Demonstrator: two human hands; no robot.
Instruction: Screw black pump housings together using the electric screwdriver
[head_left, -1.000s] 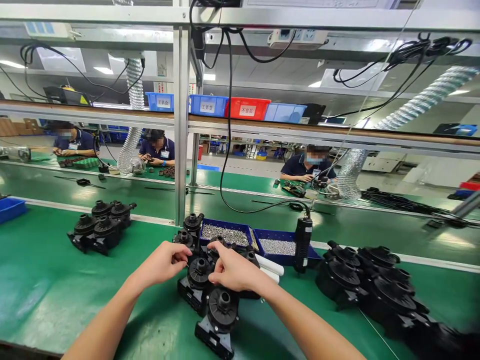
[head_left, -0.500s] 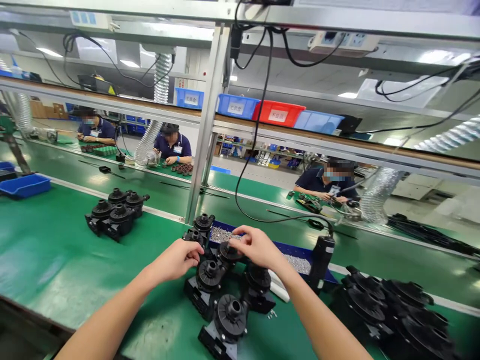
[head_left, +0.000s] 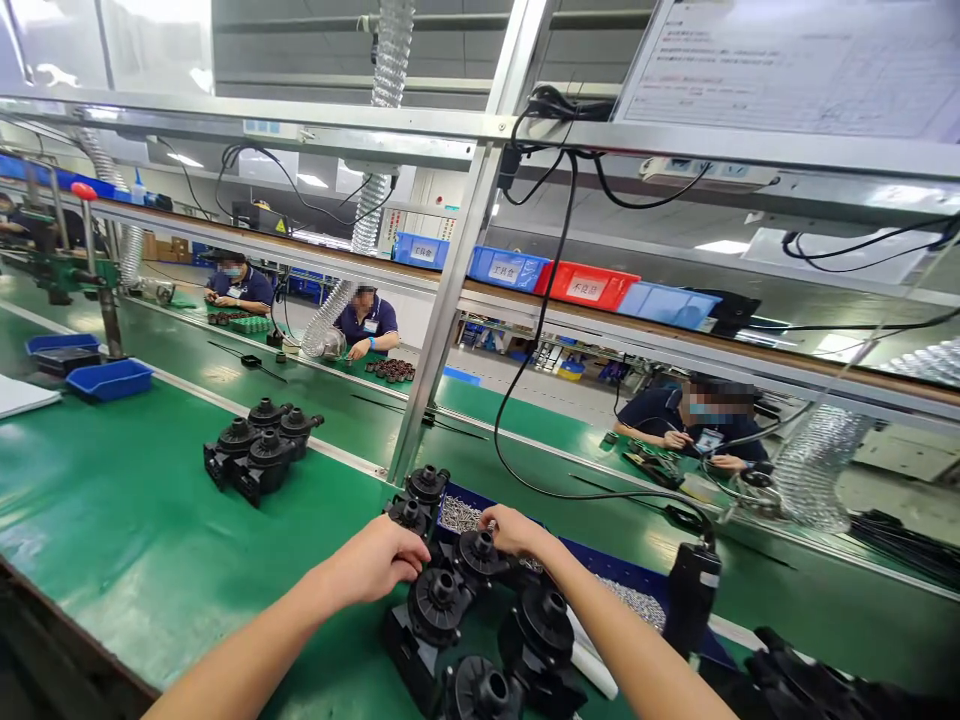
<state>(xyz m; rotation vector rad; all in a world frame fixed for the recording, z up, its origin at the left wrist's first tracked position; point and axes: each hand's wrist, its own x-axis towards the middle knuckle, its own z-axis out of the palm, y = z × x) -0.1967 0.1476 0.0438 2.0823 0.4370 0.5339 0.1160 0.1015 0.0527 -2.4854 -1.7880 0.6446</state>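
My left hand (head_left: 382, 562) is closed, thumb and fingers pinched together beside a black pump-like housing (head_left: 408, 516); whatever it holds is too small to make out. My right hand (head_left: 517, 530) dips with curled fingers at a blue tray (head_left: 576, 552) of small silver screws (head_left: 459, 514), just behind another black housing (head_left: 480, 552). Its fingertips are partly hidden, and I cannot make out what is in them. Several more round black housings with a central spout, such as the nearer housing (head_left: 436, 602) and the one beside it (head_left: 546, 622), stand close together below my hands.
A cabled black electric screwdriver (head_left: 694, 590) stands upright at the right of the tray. Four-spouted black housings (head_left: 259, 445) form a group to the left. A metal post (head_left: 446, 345) rises behind the tray. Blue bins (head_left: 112, 380) lie far left. Co-workers sit across the bench.
My right hand has moved from above a housing back to the screw tray. My left hand stays beside the housings. The camera has tilted up and turned left, shifting the scene down and right.
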